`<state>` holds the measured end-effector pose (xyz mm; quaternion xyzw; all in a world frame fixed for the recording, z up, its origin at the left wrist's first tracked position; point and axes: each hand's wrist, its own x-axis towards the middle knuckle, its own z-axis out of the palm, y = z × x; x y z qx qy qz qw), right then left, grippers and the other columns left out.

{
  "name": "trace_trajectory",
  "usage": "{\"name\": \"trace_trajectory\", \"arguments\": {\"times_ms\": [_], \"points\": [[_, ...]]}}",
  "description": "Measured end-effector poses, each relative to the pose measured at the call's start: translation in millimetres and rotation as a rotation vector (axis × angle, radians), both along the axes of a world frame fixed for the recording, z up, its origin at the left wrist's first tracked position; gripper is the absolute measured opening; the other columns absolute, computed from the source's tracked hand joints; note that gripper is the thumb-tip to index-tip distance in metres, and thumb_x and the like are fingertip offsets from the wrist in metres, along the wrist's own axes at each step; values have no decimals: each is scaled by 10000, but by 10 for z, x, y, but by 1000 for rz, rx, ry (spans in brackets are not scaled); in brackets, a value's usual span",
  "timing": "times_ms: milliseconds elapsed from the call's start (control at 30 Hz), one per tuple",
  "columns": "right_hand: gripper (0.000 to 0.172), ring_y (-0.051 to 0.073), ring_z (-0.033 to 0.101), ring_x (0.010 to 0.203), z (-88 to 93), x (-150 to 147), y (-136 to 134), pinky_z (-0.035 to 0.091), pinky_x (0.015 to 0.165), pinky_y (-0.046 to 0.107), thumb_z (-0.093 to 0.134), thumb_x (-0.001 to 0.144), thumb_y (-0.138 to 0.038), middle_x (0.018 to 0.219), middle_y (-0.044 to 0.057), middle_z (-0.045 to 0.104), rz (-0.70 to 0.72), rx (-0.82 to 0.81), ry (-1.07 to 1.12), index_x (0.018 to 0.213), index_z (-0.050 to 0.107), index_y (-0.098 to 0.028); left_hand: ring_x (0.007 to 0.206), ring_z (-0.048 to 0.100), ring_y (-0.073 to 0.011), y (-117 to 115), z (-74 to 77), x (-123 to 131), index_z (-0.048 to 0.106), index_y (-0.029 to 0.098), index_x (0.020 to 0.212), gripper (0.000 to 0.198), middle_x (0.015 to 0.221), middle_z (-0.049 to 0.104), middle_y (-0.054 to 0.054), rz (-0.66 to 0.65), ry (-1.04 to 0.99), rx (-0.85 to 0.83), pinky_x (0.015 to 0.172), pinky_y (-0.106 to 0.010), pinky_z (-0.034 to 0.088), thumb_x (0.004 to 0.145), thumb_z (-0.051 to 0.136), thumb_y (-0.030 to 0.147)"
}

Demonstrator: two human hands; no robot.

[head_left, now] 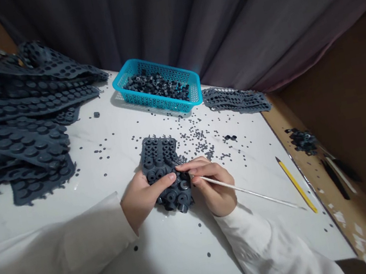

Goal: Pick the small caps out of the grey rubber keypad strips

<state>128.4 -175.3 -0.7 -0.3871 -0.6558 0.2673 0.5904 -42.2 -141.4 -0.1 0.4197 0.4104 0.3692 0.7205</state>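
White sleeves (55, 254) come in from the bottom edge and meet at the middle of the pale surface (175, 251). The left hand (143, 200) is closed on the near end of a dark rubber strip (159, 157) studded with raised rings. Its thumb lies across the top and its fingers are tucked beneath, so the near end is lifted and bent while the far end rests on the surface. That hold seems meant to steady the strip and turn one row of rings up toward the other hand.

The right hand (213, 190) pinches a thin rod (257, 194) the way one holds a pen. The long shaft trails off to the right, and the tip is hidden at the strip's edge, just beside the left thumb. The short grip probably gives fine control of the point.

Small dark bits (197, 137) lie scattered round the strip, thickest just beyond it. A blue basket (157, 98) holding loose dark rings stands further back, within an easy reach. A heap of ringed sheets (8, 130) lies to the left, and a holed sheet (235, 99) lies flat to the right of the basket, well apart from the heap. A yellow pencil (295, 183) rests near the right edge.
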Motion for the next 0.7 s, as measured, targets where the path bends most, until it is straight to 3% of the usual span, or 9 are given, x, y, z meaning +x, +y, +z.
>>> {"name": "trace_trajectory", "arguments": {"times_ms": [700], "points": [[22, 215, 704, 858, 37, 8, 15, 517, 792, 430, 615, 892, -268, 993, 62, 774, -4, -8, -46, 899, 631, -255, 1063, 655, -320, -3, 10, 1, 665, 121, 1080, 487, 1101, 724, -135, 22, 43, -16, 904, -410, 527, 714, 778, 421]]}}
